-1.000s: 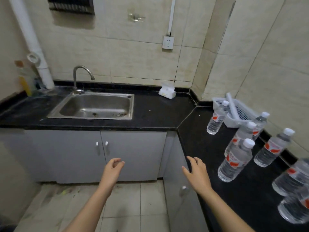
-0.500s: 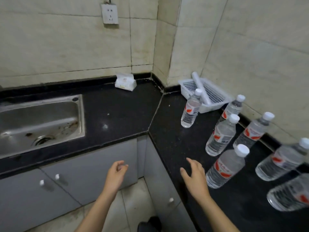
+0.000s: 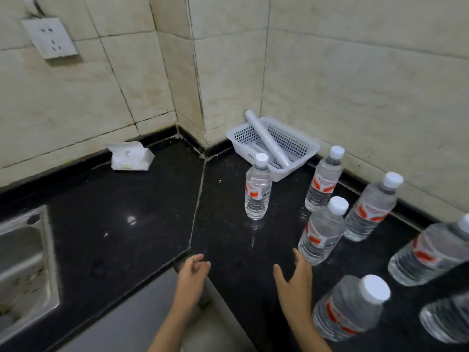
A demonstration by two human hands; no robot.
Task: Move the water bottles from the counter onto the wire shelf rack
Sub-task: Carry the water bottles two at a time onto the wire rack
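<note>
One roll (image 3: 269, 141) in basket (image 3: 291, 143), near water btls (image 3: 257, 193).

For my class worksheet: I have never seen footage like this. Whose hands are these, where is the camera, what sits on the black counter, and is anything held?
No machine: a person wears one wide-angle camera on the head, looking forward and down at their own arms. The left hand and right hand hover at the front edge of the black countertop, fingers relaxed, holding nothing. Seven red-labelled water bottles stand on its right side. In the corner sits a white basket with a pale tube lying across it. A white tissue pack lies by the back wall; a steel sink is at the left. The wire shelf rack is out of view.
</note>
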